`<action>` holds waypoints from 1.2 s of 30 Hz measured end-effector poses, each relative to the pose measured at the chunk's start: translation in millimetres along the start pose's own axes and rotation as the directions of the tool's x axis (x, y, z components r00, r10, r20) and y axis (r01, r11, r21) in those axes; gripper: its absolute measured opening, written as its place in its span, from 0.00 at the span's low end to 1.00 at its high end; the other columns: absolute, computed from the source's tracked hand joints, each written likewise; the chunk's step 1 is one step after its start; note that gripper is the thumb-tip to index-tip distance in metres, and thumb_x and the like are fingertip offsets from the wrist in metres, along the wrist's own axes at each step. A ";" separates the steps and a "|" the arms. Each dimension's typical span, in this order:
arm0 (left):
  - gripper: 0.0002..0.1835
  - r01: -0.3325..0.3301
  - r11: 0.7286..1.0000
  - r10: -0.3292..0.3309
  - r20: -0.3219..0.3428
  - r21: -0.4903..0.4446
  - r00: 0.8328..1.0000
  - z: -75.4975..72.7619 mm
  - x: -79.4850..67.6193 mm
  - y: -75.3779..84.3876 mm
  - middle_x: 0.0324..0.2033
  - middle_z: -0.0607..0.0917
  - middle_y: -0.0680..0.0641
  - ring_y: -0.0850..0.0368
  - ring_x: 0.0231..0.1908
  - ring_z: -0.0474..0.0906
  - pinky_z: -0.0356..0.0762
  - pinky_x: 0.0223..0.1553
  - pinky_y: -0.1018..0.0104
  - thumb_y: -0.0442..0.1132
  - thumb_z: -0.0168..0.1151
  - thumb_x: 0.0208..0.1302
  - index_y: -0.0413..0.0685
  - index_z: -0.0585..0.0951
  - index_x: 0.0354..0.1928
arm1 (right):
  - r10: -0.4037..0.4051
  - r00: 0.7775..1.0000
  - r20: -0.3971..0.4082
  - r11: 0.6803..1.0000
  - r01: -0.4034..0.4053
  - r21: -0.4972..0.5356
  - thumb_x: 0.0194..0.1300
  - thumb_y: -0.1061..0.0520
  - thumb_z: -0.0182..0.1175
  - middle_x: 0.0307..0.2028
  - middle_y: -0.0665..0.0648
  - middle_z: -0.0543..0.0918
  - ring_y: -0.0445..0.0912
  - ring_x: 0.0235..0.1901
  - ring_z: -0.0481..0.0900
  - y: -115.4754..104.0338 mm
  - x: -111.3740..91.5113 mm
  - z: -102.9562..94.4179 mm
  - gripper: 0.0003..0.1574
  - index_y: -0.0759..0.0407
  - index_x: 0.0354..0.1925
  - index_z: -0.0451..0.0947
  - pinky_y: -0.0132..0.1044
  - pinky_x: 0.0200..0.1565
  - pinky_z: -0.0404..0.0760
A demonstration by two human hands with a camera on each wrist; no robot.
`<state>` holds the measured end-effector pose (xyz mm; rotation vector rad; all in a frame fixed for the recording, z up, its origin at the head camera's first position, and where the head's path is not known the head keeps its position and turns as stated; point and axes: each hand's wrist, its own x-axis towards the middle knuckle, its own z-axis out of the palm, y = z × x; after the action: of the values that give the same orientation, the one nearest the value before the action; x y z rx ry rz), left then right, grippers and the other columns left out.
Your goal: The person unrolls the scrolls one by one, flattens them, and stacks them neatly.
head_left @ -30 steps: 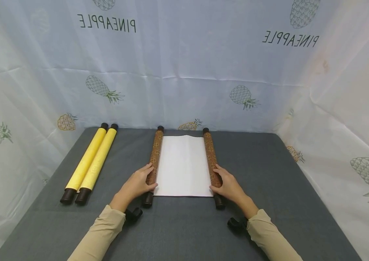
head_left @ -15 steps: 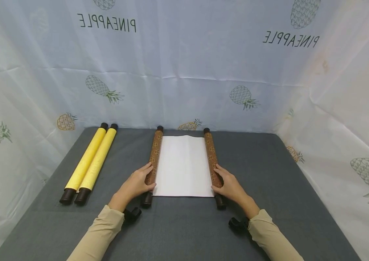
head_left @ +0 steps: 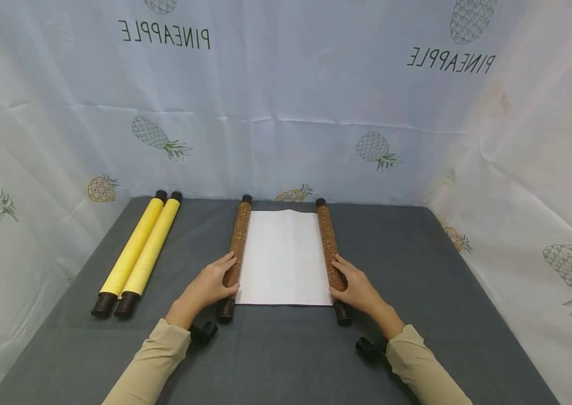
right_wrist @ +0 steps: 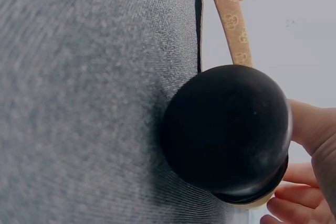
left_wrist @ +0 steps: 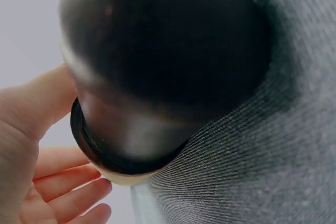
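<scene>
A scroll lies partly unrolled on the dark tabletop, its white sheet (head_left: 283, 259) showing between two brown patterned rolls. My left hand (head_left: 208, 287) grips the near part of the left roll (head_left: 240, 228), thumb on the inner side and fingers along the outer. On the other side, my right hand (head_left: 359, 288) holds the right roll (head_left: 326, 228) in the same way. Dark end knobs stick out toward me below both hands. In the left wrist view a black knob (left_wrist: 168, 40) fills the middle, and the right wrist view shows the other knob (right_wrist: 226, 127) resting near the cloth.
A yellow scroll with two rolls side by side (head_left: 134, 247) and dark ends lies slanted on the left of the table. The grey-black cloth (head_left: 286, 360) covers the tabletop. A white curtain (head_left: 286, 84) printed with pineapples hangs behind and at both sides.
The two brown rolls have moved slightly apart, left hand leftward and right hand rightward, so the white sheet shows a little wider. The yellow scroll stays in place.
</scene>
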<state>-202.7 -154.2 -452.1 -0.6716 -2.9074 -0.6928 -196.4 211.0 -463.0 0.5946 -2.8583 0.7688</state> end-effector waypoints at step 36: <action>0.31 0.035 0.999 -0.035 0.016 0.030 0.999 -4.2 -4.9 -6.3 0.62 0.73 0.28 0.36 0.58 0.77 0.80 0.53 0.47 0.35 0.63 0.53 0.27 0.73 0.61 | -0.023 1.000 -0.009 1.000 0.023 -0.017 0.56 0.61 0.64 0.67 0.72 0.68 0.65 0.63 0.72 1.8 -2.4 -1.3 0.36 0.73 0.62 0.70 0.56 0.58 0.76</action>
<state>-201.1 -163.1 -451.8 -0.6275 -2.9447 -0.6488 -194.9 213.9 -463.1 0.6191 -2.8413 0.7411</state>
